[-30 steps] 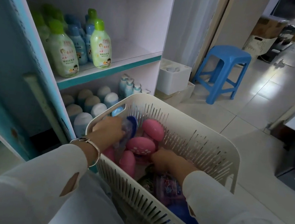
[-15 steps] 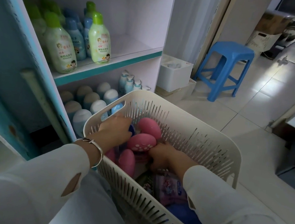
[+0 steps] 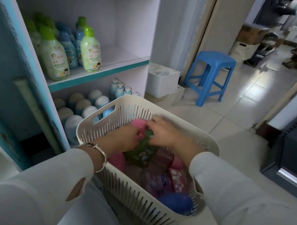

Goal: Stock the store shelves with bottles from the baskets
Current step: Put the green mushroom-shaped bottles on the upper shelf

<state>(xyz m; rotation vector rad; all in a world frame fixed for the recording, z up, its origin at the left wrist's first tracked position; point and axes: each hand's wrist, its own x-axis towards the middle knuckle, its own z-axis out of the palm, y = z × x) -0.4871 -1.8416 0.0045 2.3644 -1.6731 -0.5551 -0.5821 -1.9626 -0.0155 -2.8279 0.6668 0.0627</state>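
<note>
Over basket (image 3: pixel 86 129) middle, hands nearly touching: right hand (image 3: pixel 165 132) pinches top of green bottle (image 3: pixel 140 153), half raised among pink bottles (image 3: pixel 117 161); left hand (image 3: pixel 122 140) curls beside it, grip blurred, cannot tell. Best lift straight up clear of basket rim, then swing to shelf (image 3: pixel 100 70) left of basket. Since half second ago: green bottle newly surfaced, right hand nearer basket's far wall
</note>
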